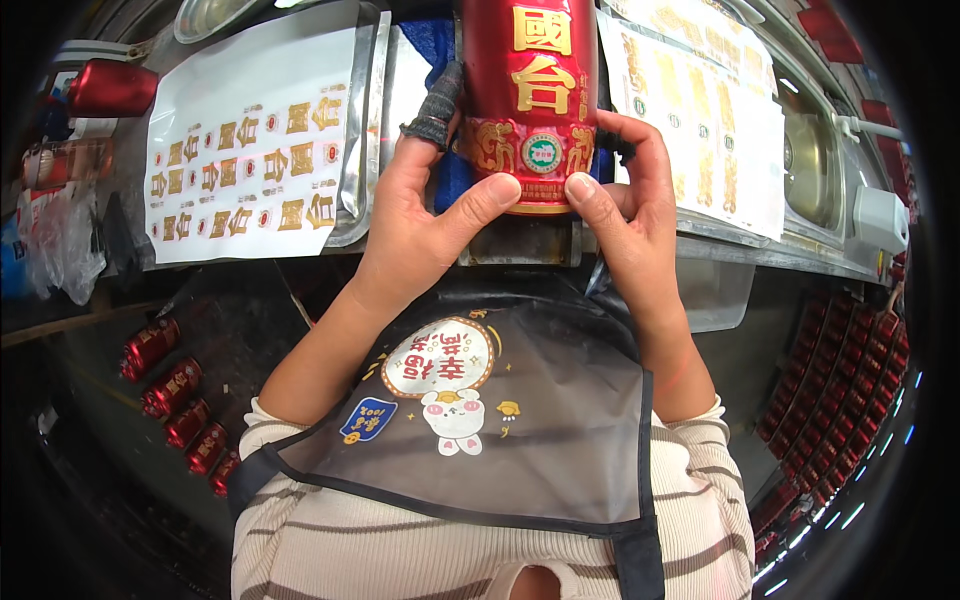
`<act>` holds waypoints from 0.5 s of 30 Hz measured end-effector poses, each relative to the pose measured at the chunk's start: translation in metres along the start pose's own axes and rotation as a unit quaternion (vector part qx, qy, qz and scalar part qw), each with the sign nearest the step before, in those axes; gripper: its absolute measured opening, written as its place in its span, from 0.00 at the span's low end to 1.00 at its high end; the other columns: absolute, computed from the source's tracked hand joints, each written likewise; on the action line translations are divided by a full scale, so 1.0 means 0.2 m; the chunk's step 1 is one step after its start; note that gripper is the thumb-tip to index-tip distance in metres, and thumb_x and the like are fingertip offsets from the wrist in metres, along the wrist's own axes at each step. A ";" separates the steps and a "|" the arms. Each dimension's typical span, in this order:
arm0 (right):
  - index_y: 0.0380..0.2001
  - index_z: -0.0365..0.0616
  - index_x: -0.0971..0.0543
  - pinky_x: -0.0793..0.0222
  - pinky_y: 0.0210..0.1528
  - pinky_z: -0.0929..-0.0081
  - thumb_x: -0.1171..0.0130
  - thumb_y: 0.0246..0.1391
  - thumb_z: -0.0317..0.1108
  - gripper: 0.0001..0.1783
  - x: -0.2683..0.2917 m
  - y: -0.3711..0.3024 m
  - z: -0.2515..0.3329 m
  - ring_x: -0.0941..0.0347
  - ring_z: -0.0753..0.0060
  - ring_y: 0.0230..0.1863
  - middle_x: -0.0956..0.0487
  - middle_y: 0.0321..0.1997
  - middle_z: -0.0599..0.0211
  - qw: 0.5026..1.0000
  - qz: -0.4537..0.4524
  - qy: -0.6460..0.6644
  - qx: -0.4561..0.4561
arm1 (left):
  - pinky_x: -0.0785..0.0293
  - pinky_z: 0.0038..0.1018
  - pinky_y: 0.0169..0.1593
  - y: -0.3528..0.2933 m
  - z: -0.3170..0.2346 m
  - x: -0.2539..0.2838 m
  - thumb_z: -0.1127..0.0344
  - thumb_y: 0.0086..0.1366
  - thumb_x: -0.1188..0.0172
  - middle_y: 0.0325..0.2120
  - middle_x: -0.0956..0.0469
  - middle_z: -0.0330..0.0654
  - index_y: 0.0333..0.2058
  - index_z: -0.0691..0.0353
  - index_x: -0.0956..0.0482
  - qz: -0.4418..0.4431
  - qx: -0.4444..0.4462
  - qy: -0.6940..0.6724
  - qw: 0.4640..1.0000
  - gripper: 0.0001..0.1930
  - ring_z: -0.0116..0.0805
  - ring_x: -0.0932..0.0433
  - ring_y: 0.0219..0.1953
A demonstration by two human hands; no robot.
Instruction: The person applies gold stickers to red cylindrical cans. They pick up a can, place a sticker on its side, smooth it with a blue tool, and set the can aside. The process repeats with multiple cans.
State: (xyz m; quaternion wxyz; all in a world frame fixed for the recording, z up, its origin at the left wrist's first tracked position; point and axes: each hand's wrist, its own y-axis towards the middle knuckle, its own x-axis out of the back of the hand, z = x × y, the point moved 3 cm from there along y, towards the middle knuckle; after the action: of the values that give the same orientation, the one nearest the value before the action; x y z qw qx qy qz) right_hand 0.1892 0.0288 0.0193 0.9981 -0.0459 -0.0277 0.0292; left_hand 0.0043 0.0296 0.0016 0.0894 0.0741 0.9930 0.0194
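Observation:
A glossy red bottle (532, 85) with large raised gold characters lies at the near edge of the worktop, its base toward me. Near that base runs a band of gold ornaments with a round green-and-white emblem (541, 152). My left hand (420, 215) grips the bottle's left side, a dark wrap (436, 108) covering one finger. From the right, my right hand (635, 215) is closed around it too. Both thumbs press on the lower band; some fingertips are hidden behind the bottle. Beneath and beside it shows a blue cloth (428, 42).
To the left lies a white sheet of gold character decals (245, 170) on a metal tray (372, 130). More decal sheets (745, 170) lie to the right, beside a metal basin (815, 165). Another red bottle (113, 88) is at far left. Red bottles (840, 380) stand in rows at lower right.

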 end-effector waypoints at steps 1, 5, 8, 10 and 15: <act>0.60 0.41 0.33 0.39 0.25 0.93 0.35 0.56 0.32 0.29 -0.01 0.00 -0.01 0.30 0.92 0.25 0.26 0.55 0.62 1.000 -0.016 0.015 0.012 | 0.39 0.33 0.66 0.00 0.01 0.00 0.61 0.62 0.31 0.63 0.36 0.49 0.67 0.68 0.42 -0.001 -0.010 0.009 1.000 0.40 0.36 0.34 0.63; 0.51 0.37 0.26 0.41 0.23 0.90 0.38 0.57 0.31 0.20 0.08 0.05 0.04 0.33 0.91 0.22 0.23 0.44 0.63 0.995 -0.069 0.049 -0.051 | 0.40 0.33 0.66 0.02 0.00 0.04 0.61 0.63 0.31 0.62 0.34 0.50 0.67 0.68 0.41 -0.003 -0.038 0.035 0.999 0.39 0.36 0.34 0.63; 0.43 0.33 0.21 0.37 0.25 0.84 0.44 0.60 0.33 0.14 0.27 0.08 0.00 0.31 0.82 0.22 0.22 0.34 0.61 0.955 -0.149 0.237 -0.096 | 0.42 0.33 0.67 0.03 0.00 0.07 0.60 0.61 0.31 0.62 0.34 0.49 0.67 0.68 0.41 -0.020 -0.040 0.031 0.999 0.40 0.37 0.34 0.62; 0.42 0.34 0.22 0.30 0.33 0.77 0.43 0.57 0.29 0.12 0.31 0.09 0.03 0.26 0.73 0.28 0.23 0.35 0.58 0.929 -0.109 0.335 -0.118 | 0.43 0.34 0.67 0.03 0.00 0.07 0.59 0.62 0.31 0.61 0.33 0.49 0.67 0.68 0.41 0.002 -0.041 0.062 0.997 0.41 0.37 0.34 0.63; 0.44 0.37 0.24 0.28 0.45 0.77 0.35 0.51 0.23 0.16 -0.04 -0.02 0.28 0.26 0.76 0.38 0.23 0.41 0.66 0.995 -0.061 0.024 0.077 | 0.37 0.31 0.64 0.02 0.01 0.05 0.64 0.62 0.31 0.58 0.29 0.46 0.66 0.67 0.38 -0.007 -0.009 0.010 1.000 0.37 0.33 0.31 0.59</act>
State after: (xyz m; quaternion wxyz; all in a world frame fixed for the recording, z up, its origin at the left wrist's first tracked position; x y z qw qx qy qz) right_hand 0.1773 0.0285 0.0756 0.9990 0.0319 -0.0046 -0.0306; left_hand -0.0037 0.0348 -0.0011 0.0807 0.0660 0.9942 0.0282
